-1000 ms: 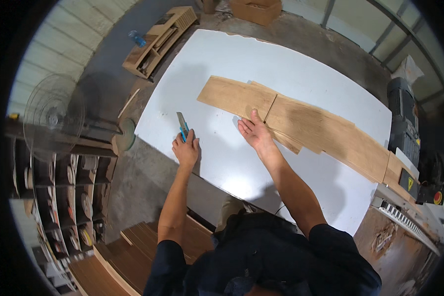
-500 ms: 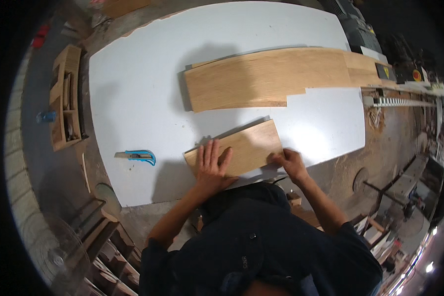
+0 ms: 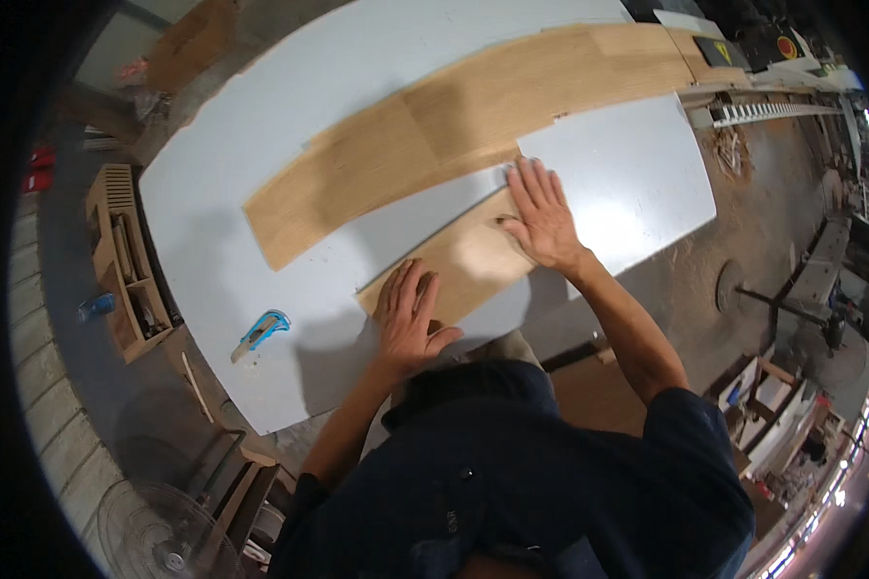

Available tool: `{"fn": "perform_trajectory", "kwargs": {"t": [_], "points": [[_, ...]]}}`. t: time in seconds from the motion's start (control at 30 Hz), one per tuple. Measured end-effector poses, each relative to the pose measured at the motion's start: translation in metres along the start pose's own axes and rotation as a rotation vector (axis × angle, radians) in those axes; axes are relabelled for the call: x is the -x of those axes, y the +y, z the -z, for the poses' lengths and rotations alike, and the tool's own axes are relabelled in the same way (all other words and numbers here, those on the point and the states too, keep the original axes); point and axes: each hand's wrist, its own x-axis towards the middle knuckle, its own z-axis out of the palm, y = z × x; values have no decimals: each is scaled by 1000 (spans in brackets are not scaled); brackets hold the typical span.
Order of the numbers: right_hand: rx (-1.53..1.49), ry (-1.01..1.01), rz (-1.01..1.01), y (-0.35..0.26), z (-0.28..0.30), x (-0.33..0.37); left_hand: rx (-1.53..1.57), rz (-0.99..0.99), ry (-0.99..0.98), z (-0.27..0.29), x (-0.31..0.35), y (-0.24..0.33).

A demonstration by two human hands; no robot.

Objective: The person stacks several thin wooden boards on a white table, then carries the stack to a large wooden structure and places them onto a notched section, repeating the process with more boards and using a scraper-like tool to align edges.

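A short, pale brown wooden board (image 3: 468, 253) lies at a slant near the front edge of the white table. My left hand (image 3: 410, 314) rests on its left end, fingers spread. On the board's right end my right hand (image 3: 547, 220) lies flat with the fingers stretched out, covering that corner. Beyond them, a long row of wooden planks (image 3: 357, 164), overlapping or laid end to end, runs across the table toward the upper right. To the left of my left hand lies a blue utility knife (image 3: 263, 333).
The white tabletop (image 3: 212, 183) has a curved outline here. At the upper right the planks meet a machine with a red button (image 3: 787, 47). A wooden box (image 3: 130, 261) stands beyond the table's left edge, and a fan (image 3: 169, 531) is at the lower left.
My right hand has moved from the board's lower right corner up onto its face. The view has turned. The far row of planks now reaches farther left. My left hand stays on the board.
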Motion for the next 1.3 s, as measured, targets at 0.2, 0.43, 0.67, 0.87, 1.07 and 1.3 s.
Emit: {"fn": "perform_trajectory", "kwargs": {"t": [0.2,0.43,0.67,0.87,1.07,1.3], "points": [[-157,35,3,14,6,26,-417,71,64,91,-98,-96],[-269,143,-9,10,20,56,-351,159,-157,123,-123,-104],[-396,154,296,-68,57,53,-367,-47,-223,12,-63,33],[-196,37,274,-28,1,12,-296,-89,-138,-32,-78,48],[-12,85,13,56,16,15,-152,8,-205,-22,-80,53],[-328,302,-136,32,42,65,-375,-57,18,2,-275,15]]}}
